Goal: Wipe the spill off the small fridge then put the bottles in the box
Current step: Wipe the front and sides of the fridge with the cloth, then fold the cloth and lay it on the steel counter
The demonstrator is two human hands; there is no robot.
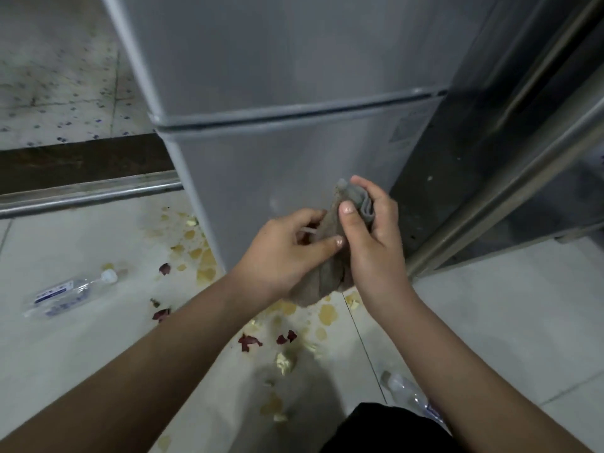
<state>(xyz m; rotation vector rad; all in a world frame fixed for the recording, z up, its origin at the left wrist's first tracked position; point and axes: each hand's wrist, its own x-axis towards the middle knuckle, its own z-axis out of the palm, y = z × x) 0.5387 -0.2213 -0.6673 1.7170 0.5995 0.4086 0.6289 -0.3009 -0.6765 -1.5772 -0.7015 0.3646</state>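
Directly in front of the grey two-door small fridge [294, 76], a brownish-grey cloth [330, 253] is held between both hands, just off the lower door. The left hand [281, 253] is closed on the cloth's left side, thumb pressed against the fabric. The right hand [376, 237] is wrapped around the folded upper edge, with the thumb on the front and the fingers [366, 184] curled over the top. The cloth hangs down below the palms.

On the pale tiled floor [81, 338], yellowish splashes of spill [202, 256] are spread at the foot of the fridge and beneath the forearms, mixed with dark red scraps [250, 341] and pale crumpled bits [284, 362]. One clear plastic bottle [70, 294] with a white cap and blue label lies on its side to the left, well apart from the fridge. A second clear bottle [408, 395] lies near the bottom edge, partly hidden by the right forearm. A metal door rail [88, 194] runs along the left.
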